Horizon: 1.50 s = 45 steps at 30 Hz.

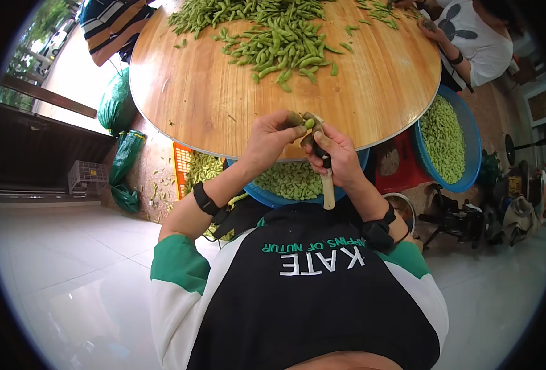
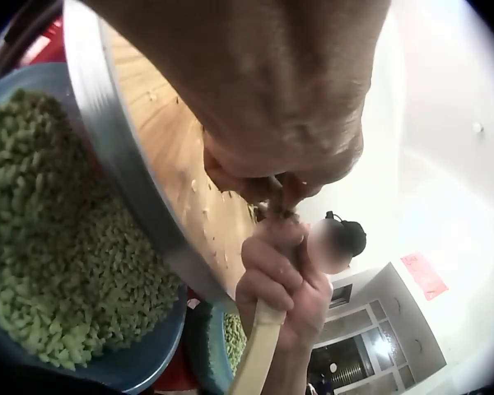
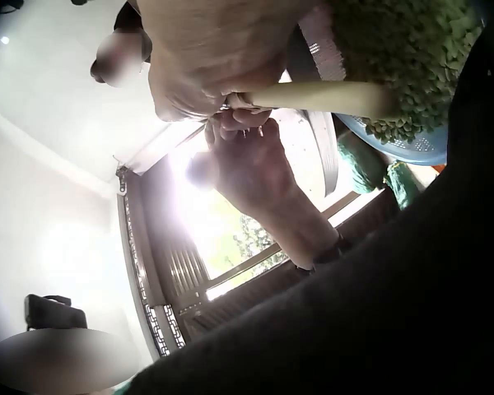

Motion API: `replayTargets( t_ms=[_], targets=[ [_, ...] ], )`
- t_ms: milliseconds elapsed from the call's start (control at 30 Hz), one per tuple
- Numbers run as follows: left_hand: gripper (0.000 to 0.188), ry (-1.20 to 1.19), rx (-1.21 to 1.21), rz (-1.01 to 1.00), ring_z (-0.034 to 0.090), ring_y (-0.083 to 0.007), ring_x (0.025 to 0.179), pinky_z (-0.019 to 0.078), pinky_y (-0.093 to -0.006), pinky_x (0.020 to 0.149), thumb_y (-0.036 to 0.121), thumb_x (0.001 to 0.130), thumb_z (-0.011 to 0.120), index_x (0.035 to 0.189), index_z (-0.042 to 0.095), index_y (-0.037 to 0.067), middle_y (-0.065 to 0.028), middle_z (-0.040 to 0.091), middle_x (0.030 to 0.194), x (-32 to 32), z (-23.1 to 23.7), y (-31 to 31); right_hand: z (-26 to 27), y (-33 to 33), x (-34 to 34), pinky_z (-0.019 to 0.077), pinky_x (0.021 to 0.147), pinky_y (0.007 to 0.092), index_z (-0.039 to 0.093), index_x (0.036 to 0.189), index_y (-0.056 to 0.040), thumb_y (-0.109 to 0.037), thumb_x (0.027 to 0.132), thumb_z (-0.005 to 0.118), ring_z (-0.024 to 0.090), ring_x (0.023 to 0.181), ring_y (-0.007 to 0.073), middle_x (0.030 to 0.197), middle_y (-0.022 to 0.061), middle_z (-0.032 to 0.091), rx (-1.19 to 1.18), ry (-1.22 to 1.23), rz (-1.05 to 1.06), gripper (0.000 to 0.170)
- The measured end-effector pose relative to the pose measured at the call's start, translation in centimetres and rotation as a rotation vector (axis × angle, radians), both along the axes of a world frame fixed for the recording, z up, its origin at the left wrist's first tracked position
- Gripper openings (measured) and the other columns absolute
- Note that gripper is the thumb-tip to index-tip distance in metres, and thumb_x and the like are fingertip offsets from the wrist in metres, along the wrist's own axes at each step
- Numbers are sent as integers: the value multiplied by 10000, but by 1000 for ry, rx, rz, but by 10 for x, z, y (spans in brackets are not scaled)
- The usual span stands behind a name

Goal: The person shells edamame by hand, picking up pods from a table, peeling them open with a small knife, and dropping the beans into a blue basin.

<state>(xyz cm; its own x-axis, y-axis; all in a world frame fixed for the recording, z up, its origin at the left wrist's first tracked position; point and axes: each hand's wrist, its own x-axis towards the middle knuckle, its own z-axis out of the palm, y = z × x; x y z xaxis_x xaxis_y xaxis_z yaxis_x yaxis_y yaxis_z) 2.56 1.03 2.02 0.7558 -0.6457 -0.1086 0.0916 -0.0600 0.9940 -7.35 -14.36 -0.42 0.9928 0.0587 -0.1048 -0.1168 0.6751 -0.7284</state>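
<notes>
Over the near edge of the table, both hands meet at a green soybean pod [image 1: 309, 123]. My left hand [image 1: 277, 134] pinches it between thumb and fingers. My right hand [image 1: 336, 151] grips a cream-handled tool [image 1: 328, 190], its handle pointing down toward my body. The tool's working end is hidden among the fingers. In the left wrist view the right hand's fingers [image 2: 267, 276] curl round the handle. Below the hands, under the table edge, a blue basin [image 1: 271, 200] holds many pale green shelled beans. Ahead lies a heap of whole pods [image 1: 279, 46].
The round wooden table [image 1: 192, 105] has a metal-edged rim. A second blue basin of beans [image 1: 467, 132] stands at the right beside a red stool [image 1: 402, 169]. An orange basket [image 1: 180, 172] and green sacks [image 1: 127, 160] are at left. Other people sit across the table.
</notes>
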Motion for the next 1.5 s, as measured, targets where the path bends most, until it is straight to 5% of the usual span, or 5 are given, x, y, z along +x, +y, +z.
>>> replayTargets(
  t_ms=[600, 833, 933, 1000, 1500],
  targets=[
    [118, -44, -139, 54, 567, -80, 698, 467, -226, 638, 2, 841, 620, 951, 632, -37, -45, 652, 833, -14, -11, 3, 0, 10, -14, 345, 432, 187, 511, 1254, -11, -112, 958, 510, 426, 513, 53, 800, 31, 589, -231, -77, -118, 312],
    [91, 557, -373, -138, 514, -94, 596, 400, -208, 552, 13, 837, 568, 897, 627, -22, -32, 612, 761, -4, -9, 2, 6, -2, -19, 353, 423, 193, 546, 1218, -10, -71, 945, 518, 434, 499, 71, 807, 70, 598, 17, -65, 13, 281],
    [71, 655, -307, -118, 523, -96, 579, 381, -211, 493, 29, 850, 557, 880, 614, -2, -28, 604, 749, -5, -17, -3, 1, 3, -20, 382, 474, 180, 525, 1262, -9, -32, 931, 523, 454, 531, 65, 842, 77, 614, -502, -142, 1, 331],
    [65, 648, -235, -97, 527, -94, 568, 367, -212, 461, 46, 864, 552, 880, 608, 16, -26, 601, 742, -7, -16, -6, -17, 13, -10, 394, 530, 170, 490, 1320, -9, -1, 917, 528, 471, 582, 46, 872, 67, 626, -1195, -836, -343, 405],
    [140, 284, -282, -189, 600, -89, 673, 408, -181, 507, 7, 831, 644, 971, 642, 21, -69, 672, 862, -11, -1, 5, 2, -8, -26, 348, 429, 182, 477, 1329, -25, -150, 963, 519, 481, 519, 70, 824, 59, 609, -129, -42, -62, 389]
  ],
)
